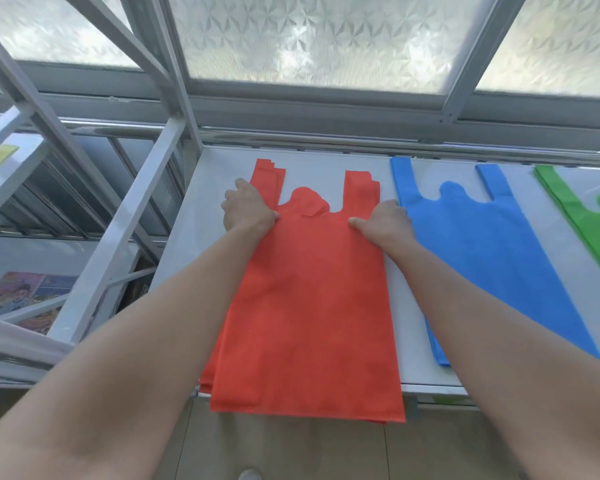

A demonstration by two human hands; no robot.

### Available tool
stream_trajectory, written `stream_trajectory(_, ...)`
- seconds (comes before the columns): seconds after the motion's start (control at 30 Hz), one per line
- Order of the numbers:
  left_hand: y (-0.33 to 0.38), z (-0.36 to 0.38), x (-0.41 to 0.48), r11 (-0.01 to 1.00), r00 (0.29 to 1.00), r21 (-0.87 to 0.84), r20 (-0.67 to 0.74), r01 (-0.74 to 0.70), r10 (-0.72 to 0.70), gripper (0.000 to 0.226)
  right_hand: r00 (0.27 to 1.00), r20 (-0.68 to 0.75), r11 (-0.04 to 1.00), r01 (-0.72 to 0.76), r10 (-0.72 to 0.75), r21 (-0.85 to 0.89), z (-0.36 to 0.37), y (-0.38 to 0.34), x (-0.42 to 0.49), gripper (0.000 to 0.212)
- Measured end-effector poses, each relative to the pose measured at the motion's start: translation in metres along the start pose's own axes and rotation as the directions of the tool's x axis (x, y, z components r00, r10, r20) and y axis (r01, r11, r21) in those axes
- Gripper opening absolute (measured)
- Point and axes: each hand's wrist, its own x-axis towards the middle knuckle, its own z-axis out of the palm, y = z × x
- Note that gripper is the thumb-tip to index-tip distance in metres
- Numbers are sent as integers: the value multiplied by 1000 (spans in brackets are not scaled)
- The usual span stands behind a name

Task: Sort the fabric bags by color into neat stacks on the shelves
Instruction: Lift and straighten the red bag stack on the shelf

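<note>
Fingers of both hands curl over the side edges of the top red fabric bag point(307, 299), just below its handle loops, with each thumb lying flat on the upper face. The left hand point(248, 211) pinches the left edge at the base of the left handle; the right hand point(385, 221) pinches the right edge at the base of the right handle. The fingertips themselves are hidden under the cloth or behind the knuckles, so how far they reach beneath cannot be told.

This bag lies on the red stack, whose lower layers show as stepped edges at the handle tops and at the front left corner. The stack sits toward the left end of the white shelf board point(201, 216), handles toward the rear edge by the window frame point(312, 95), bottom hem overhanging the front edge. Just to its right, apart from it, lies the blue bag stack point(492, 258); farther right, cut by the picture's edge, the green bag stack point(593, 223). A grey rack upright point(118, 230) stands at the shelf's left end.

Handling, as judged: the material looks thin, light and limp, with a matt non-woven surface that should grip rather than slide. It will sag and fold if lifted by one point, so a two-sided hold at the shoulders, as shown, suits squaring it to the layers below. Handles are the floppiest part and are likely to shift out of line.
</note>
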Motion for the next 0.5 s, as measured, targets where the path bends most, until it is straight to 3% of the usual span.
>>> stream_trajectory(0.13, 0, -7, 8, 994, 989, -24, 96, 111, -108, 74, 996, 71, 999, 45, -46, 17, -8, -3, 4, 48)
stream_trajectory(0.27, -8, -2, 8, 993, 991, -107, 128, 46, -32, 59, 998, 2, 997, 55, -55, 47, -7, -1, -9, 40)
stream_trajectory(0.37, -13, 1, 5, 976, 989, -209, 114, -64, 89, 53, 993, -85, 983, 89, -76, 161, 1, 5, -17, 44)
stream_trajectory(0.5, -21, -7, 6, 891, 976, -431, 212, 142, -53, 66, 993, -101, 925, 90, -56, 370, 1, 6, -24, 64)
